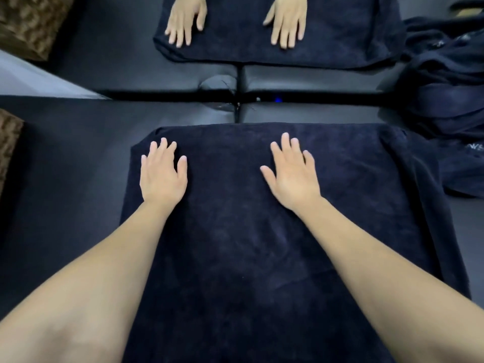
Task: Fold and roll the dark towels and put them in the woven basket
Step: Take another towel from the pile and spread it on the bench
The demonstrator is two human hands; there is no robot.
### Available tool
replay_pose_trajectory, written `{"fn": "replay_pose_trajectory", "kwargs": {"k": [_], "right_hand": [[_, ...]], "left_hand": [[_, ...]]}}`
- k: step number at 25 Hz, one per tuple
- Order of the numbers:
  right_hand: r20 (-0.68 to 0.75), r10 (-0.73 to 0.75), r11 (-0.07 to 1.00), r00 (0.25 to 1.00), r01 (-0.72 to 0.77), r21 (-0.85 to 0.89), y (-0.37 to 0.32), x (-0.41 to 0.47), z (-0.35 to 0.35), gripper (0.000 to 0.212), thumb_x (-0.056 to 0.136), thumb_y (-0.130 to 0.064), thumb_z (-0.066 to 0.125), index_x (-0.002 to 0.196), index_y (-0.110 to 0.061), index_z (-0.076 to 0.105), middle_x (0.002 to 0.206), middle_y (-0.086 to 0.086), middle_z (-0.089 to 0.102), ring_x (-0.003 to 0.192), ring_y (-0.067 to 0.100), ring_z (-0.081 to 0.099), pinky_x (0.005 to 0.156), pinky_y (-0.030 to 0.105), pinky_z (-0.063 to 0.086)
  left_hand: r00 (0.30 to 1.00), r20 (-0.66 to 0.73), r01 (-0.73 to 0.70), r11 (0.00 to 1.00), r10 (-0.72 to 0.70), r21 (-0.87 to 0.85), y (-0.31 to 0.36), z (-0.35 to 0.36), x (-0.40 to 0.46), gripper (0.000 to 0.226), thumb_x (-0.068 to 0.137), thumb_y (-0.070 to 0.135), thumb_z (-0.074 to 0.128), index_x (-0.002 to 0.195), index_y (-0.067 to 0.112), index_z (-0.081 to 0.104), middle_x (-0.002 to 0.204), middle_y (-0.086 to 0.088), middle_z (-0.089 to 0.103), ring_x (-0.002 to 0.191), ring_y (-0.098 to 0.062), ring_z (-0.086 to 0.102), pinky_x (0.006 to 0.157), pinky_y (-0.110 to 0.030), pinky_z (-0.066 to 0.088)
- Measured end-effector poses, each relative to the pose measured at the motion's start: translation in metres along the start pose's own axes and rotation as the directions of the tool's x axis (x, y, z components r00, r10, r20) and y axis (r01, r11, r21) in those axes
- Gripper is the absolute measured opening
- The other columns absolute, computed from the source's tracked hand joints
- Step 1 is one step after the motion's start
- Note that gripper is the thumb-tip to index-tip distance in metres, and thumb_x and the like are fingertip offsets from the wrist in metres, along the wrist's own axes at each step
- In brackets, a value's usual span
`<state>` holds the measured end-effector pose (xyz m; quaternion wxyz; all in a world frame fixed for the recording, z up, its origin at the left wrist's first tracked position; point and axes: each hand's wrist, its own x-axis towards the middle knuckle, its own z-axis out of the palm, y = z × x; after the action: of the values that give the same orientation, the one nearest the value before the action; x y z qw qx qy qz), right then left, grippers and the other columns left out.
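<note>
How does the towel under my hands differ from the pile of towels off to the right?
The spread towel lies flat and smooth, with the left hand and right hand resting open on it; the towel pile is crumpled and untouched. The spread towel sits in front of the person; the pile sits at the right edge, overlapping that towel's far right corner. Both are dark navy cloth on the same dark padded surface.

Dark padded surface point(65, 166), mirror point(301, 77) behind it, small blue light point(278, 100)
</note>
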<state>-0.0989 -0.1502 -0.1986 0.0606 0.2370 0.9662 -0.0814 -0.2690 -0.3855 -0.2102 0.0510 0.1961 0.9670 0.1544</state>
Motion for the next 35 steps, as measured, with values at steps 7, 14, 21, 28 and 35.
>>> {"fn": "replay_pose_trajectory", "kwargs": {"k": [7, 14, 21, 28, 35], "right_hand": [[0.100, -0.268, 0.962, 0.958, 0.261, 0.077, -0.120, 0.039, -0.007, 0.052, 0.105, -0.045, 0.042, 0.151, -0.022, 0.041, 0.160, 0.003, 0.033, 0.144, 0.030, 0.028, 0.113, 0.044, 0.025], [0.099, -0.298, 0.944, 0.949, 0.278, 0.177, -0.201, 0.108, -0.006, 0.055, 0.102, -0.047, 0.049, 0.151, -0.024, 0.041, 0.154, 0.002, 0.039, 0.128, 0.032, 0.036, 0.103, 0.043, 0.030], [0.133, -0.155, 0.978, 0.979, 0.133, 0.158, -0.222, 0.123, -0.004, 0.052, 0.098, -0.066, 0.037, 0.111, -0.028, 0.070, 0.116, 0.002, 0.050, 0.114, 0.029, 0.040, 0.097, 0.047, 0.027], [0.412, -0.100, 0.728, 0.906, -0.215, 0.651, -0.252, 0.134, -0.020, 0.047, 0.100, -0.050, 0.042, 0.101, -0.013, 0.071, 0.102, 0.007, 0.072, 0.084, 0.025, 0.060, 0.086, 0.035, 0.038], [0.748, -0.017, 0.609, 0.664, -0.586, 0.534, -0.261, 0.143, -0.034, 0.021, 0.102, -0.039, 0.049, 0.116, -0.023, 0.049, 0.089, 0.001, 0.053, 0.033, 0.009, 0.049, 0.040, 0.015, 0.027]], "left_hand": [[0.944, -0.048, 0.320, 0.942, -0.326, -0.098, -0.050, -0.038, 0.004, 0.053, 0.101, 0.032, 0.054, 0.150, 0.018, 0.041, 0.146, -0.002, 0.049, 0.133, -0.027, 0.041, 0.108, -0.044, 0.037], [0.984, -0.030, 0.165, 0.968, -0.173, -0.190, -0.068, -0.042, 0.041, 0.014, 0.092, 0.027, 0.066, 0.106, 0.027, 0.061, 0.116, 0.010, 0.055, 0.111, -0.016, 0.047, 0.093, -0.037, 0.043], [0.996, -0.059, 0.045, 0.966, -0.062, -0.254, -0.081, -0.034, 0.036, 0.011, 0.091, 0.021, 0.064, 0.098, 0.021, 0.055, 0.098, 0.011, 0.054, 0.099, -0.018, 0.047, 0.084, -0.042, 0.046], [0.983, -0.149, 0.021, 0.883, -0.102, -0.469, -0.081, -0.031, 0.028, 0.013, 0.094, 0.017, 0.061, 0.090, 0.022, 0.050, 0.091, 0.010, 0.049, 0.085, -0.014, 0.048, 0.073, -0.030, 0.041], [0.984, -0.095, 0.078, 0.835, -0.154, -0.545, -0.081, -0.030, 0.028, 0.015, 0.095, 0.018, 0.063, 0.097, 0.024, 0.049, 0.097, 0.008, 0.056, 0.087, -0.010, 0.050, 0.079, -0.029, 0.045]]}}
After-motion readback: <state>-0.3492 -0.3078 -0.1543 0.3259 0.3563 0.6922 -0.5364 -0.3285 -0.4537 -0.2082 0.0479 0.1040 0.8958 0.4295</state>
